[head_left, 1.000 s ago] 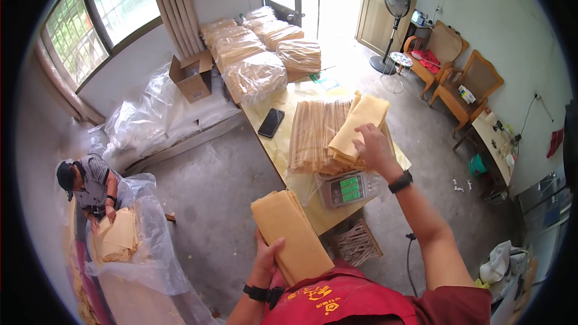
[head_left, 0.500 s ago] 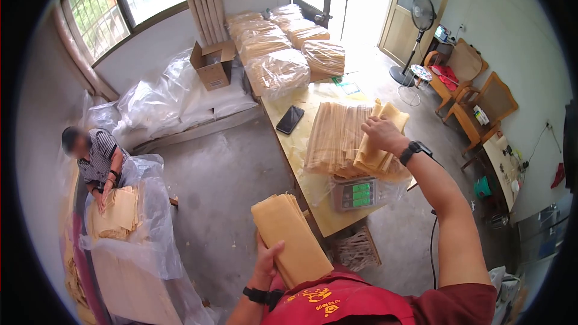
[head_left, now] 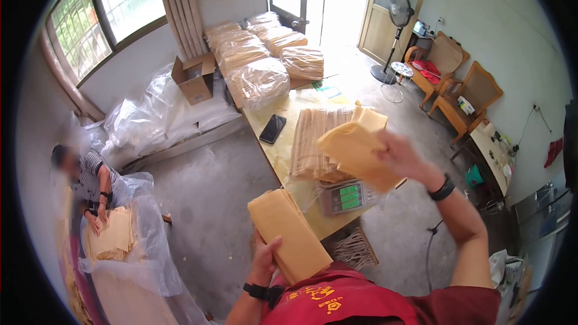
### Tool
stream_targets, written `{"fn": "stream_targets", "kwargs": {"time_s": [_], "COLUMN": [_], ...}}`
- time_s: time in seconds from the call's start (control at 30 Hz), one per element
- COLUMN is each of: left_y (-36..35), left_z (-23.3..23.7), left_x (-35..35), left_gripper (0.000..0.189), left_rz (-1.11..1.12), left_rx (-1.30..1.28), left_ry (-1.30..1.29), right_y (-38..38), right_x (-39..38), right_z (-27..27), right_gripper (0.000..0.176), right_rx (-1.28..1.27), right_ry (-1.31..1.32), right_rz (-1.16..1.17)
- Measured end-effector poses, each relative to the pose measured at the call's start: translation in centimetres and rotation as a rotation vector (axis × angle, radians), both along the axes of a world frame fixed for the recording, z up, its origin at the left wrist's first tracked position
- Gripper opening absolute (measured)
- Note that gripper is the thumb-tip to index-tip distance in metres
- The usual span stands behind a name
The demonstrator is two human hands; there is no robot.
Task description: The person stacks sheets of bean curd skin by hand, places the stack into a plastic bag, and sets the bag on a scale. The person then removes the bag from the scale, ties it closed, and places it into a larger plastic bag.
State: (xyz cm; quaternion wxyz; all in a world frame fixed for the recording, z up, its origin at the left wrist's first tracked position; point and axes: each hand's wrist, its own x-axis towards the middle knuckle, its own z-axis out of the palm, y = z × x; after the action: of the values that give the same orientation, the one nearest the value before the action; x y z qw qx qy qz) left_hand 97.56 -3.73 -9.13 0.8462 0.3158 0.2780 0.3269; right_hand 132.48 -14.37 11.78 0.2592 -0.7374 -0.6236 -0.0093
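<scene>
My left hand point(head_left: 265, 259) grips a thick stack of folded tan sheets point(head_left: 288, 232) against the front of my red apron point(head_left: 349, 298). My right hand point(head_left: 398, 155), blurred by motion, is closed on a folded tan sheet bundle point(head_left: 349, 143) above the table. Behind that bundle, a large pile of tan sheets point(head_left: 310, 147) in clear plastic rests on a digital scale point(head_left: 343, 198) with a green lit display. The raised bundle covers part of the pile. A black phone point(head_left: 273, 129) lies left of the pile.
Plastic-wrapped bundles point(head_left: 256, 81) sit at the far end of the yellow table point(head_left: 283, 162). At left a person point(head_left: 90, 174) handles tan sheets point(head_left: 111, 235). A fan point(head_left: 397, 18), chairs point(head_left: 472, 105) and a side table point(head_left: 497, 153) stand right.
My right hand has lifted a folded bundle off the pile and moved it towards me. The left hand keeps its stack nearly in place. The view has shifted slightly.
</scene>
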Motion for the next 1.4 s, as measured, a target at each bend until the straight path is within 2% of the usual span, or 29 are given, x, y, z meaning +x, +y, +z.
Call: {"fn": "stream_targets", "kwargs": {"time_s": [0.03,0.1,0.17,0.23,0.27,0.33,0.43,0.57,0.63,0.67,0.73,0.8,0.87,0.93,0.97,1.0,1.03,1.07,1.1,1.13,1.17,1.2,1.23,1.37,1.4], "left_y": [0.0,-0.4,-0.6,-0.2,-0.2,0.0,-0.3,-0.8,-0.8,-0.8,-0.7,-0.5,-0.4,-0.7,-0.9,-1.1,-1.4,-1.3,-0.8,-1.4,-1.9,-1.9,-2.0,-2.5,-2.3], "left_z": [0.3,0.5,0.4,-0.2,-0.6,-1.6,-1.2,-1.2,-1.3,-1.4,-1.6,-1.8,-1.9,-2.9,-3.3,-1.7,-1.6,-4.2,-5.5,-6.9,-5.6,-4.0,-3.8,-3.6,-3.2], "left_x": [0.7,2.0,3.2,3.6,3.5,2.7,0.8,-0.7,-0.7,-0.6,-0.4,-0.3,-0.3,-0.6,-0.7,-0.5,-0.7,-1.6,-2.1,-2.6,-2.5,-2.7,-3.0,-6.6,-7.5], "left_gripper": [0.063,0.062,0.061,0.059,0.058,0.056,0.054,0.053,0.052,0.051,0.050,0.048,0.044,0.047,0.050,0.056,0.059,0.062,0.084,0.095,0.100,0.099,0.096,0.081,0.075], "left_rz": [-0.031,-0.078,-0.061,-0.105,-0.134,-0.119,-0.079,-0.052,-0.048,-0.045,-0.045,-0.034,-0.134,-0.098,-0.088,-0.115,-0.134,-0.199,-0.266,-0.187,-0.142,-0.118,-0.063,0.080,0.110], "left_rx": [-0.015,-0.033,-0.037,-0.039,-0.043,-0.063,-0.097,-0.150,-0.151,-0.152,-0.153,-0.149,-0.115,-0.065,-0.027,0.021,-0.015,-0.146,-0.221,-0.209,-0.094,-0.089,0.011,-0.065,-0.092], "left_ry": [-0.005,-0.004,-0.016,0.004,0.018,0.005,0.026,0.059,0.045,0.031,0.031,0.032,-0.002,0.033,0.064,0.050,0.035,0.004,0.066,0.153,0.183,0.325,0.289,0.187,0.141], "right_y": [-0.2,0.6,1.6,2.5,2.4,2.3,1.7,1.2,1.2,1.3,1.4,1.2,1.3,0.9,0.9,0.9,1.0,1.2,1.4,1.5,1.5,1.8,1.9,2.8,3.2], "right_x": [-1.6,-4.9,-9.9,-14.0,-15.1,-16.4,-16.8,-16.7,-16.6,-16.7,-17.5,-18.1,-18.8,-19.3,-19.4,-19.4,-19.4,-19.2,-19.3,-19.5,-19.7,-20.1,-20.6,-23.5,-24.2], "right_z": [-0.9,-6.0,-12.2,-16.6,-17.4,-18.4,-19.5,-18.4,-18.8,-19.6,-20.9,-21.0,-20.9,-21.5,-21.5,-21.1,-20.9,-21.3,-22.0,-23.5,-24.9,-25.4,-25.2,-22.7,-22.1], "right_gripper": [0.022,0.016,0.020,0.032,0.032,0.032,0.032,0.033,0.042,0.042,0.050,0.055,0.061,0.068,0.068,0.070,0.071,0.072,0.073,0.074,0.075,0.076,0.076,0.081,0.084], "right_rx": [-0.051,-0.048,0.010,-0.016,-0.014,0.020,-0.058,-0.156,-0.235,-0.235,-0.029,-0.017,-0.009,-0.101,-0.105,-0.106,-0.108,-0.118,-0.135,-0.147,-0.167,-0.153,-0.136,-0.193,-0.281], "right_ry": [0.312,0.726,1.271,1.446,1.459,1.205,1.107,1.106,0.870,0.868,0.947,0.983,1.025,0.813,0.818,0.794,0.773,0.800,0.834,0.913,0.992,1.045,1.096,1.066,1.266], "right_rz": [0.027,0.085,0.057,0.045,0.037,-0.121,-0.135,-0.165,-0.159,-0.157,-0.110,-0.061,0.014,-0.048,-0.004,-0.003,0.011,0.027,0.060,0.078,0.087,0.128,0.148,0.248,0.228]}}
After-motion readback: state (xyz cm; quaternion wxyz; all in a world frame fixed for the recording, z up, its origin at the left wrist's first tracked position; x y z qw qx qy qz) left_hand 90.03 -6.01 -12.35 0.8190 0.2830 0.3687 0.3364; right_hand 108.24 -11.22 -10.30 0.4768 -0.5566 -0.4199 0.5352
